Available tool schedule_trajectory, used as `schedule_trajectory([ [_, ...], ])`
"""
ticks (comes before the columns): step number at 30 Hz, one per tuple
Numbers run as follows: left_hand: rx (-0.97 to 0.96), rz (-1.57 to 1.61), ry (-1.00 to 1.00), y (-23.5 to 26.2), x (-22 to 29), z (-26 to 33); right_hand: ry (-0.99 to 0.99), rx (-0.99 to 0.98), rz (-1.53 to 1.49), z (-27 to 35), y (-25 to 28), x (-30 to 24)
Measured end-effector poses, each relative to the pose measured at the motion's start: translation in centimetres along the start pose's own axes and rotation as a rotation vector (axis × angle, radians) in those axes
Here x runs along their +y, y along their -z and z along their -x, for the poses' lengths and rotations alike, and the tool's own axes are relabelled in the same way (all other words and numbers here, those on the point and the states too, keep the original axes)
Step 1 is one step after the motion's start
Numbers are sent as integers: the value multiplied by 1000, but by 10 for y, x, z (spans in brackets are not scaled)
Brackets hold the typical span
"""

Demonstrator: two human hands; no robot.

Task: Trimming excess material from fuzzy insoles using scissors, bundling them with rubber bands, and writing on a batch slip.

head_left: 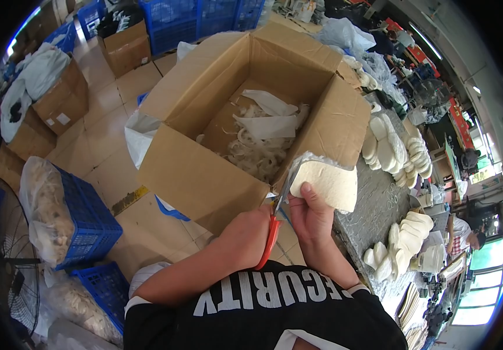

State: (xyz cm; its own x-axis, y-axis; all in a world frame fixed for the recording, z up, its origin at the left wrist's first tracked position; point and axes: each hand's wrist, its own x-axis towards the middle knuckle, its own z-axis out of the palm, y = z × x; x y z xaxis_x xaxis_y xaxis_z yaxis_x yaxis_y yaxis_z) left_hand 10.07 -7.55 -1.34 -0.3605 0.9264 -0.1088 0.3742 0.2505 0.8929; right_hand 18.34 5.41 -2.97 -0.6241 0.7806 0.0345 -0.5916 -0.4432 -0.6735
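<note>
Where the scissors meet the cream piece: both hands work just beside the near right corner of an open cardboard box (196,178), in front of its right flap.
Left hand (246,238): closed around the red handles of the scissors (269,244), with the blades pointing away from the body.
Blades: along the left edge of the cream piece (328,181); whether they stand apart or together, I cannot tell.
Right hand (311,219): a narrow pinch on the piece, thumb on the upper face near its lower left edge; the fingers behind are partly hidden.
Cream piece: flat, roughly four-sided, held up clear of the box floor, with a pale ragged fringe along its top edge.
Box: flaps folded outward; white scraps (255,153) lie heaped on its floor, nearer the right wall, with curled strips toward the near corner and larger flat bits above them.
Grey table (380,195): its left edge runs beside the box's right side; pale sole-shaped pieces (404,238) sit in a row on the surface nearer the person, and more sole-shaped stacks (387,146) lie toward the far edge.
Floor (102,137): light tiles; to the left, a blue crate (95,219) stands with a filled clear bag (44,210) at its side.
</note>
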Motion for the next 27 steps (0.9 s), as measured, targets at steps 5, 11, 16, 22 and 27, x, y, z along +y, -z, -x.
schedule_trajectory([
  [5, -59, -36, 22, 6, 1, 2, -21, -15, 1, 0, 2, 2],
  [11, 26, 57, -13, 6, -3, 6, 20, -73, 99, 3, 2, 8],
  [16, 16, 37, 40, 6, -7, 8, -5, -135, 57, 5, -2, 7],
  [22, -33, 40, 26, 10, -13, 10, -36, -95, 66, 5, -1, 11],
  [27, 8, 54, 34, 14, -12, 13, -79, -109, 117, 4, 9, 17],
])
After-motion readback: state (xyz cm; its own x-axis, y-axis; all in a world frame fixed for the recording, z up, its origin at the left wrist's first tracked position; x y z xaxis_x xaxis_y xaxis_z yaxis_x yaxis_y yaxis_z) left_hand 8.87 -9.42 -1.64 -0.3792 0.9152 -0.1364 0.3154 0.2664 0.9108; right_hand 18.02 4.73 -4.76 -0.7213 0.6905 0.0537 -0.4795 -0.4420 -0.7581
